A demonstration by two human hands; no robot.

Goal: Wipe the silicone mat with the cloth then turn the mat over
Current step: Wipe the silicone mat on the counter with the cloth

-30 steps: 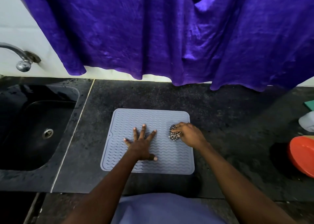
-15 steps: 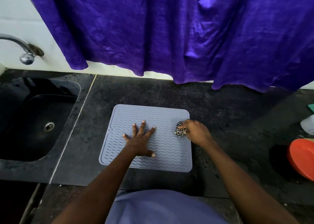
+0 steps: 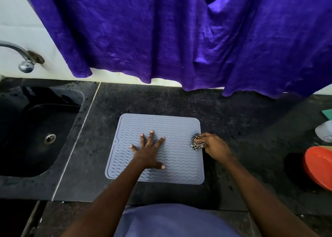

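A grey silicone mat (image 3: 167, 127) with wavy ridges lies flat on the dark stone counter, ridged side up. My left hand (image 3: 148, 151) presses flat on the mat's middle, fingers spread. My right hand (image 3: 213, 146) sits at the mat's right edge and grips a bunched black-and-white checked cloth (image 3: 195, 144), which rests on the mat just inside that edge. Part of the cloth is hidden under my fingers.
A dark sink (image 3: 36, 132) with a drain lies left of the mat, a metal tap (image 3: 23, 56) above it. A purple curtain (image 3: 179, 39) hangs over the counter's back. At the far right stand an orange bowl (image 3: 319, 166), a white container (image 3: 325, 133) and a green item (image 3: 327, 113).
My right hand has slid the cloth rightwards, from the mat's right part out to its right edge. My left hand has stayed pressed on the mat.
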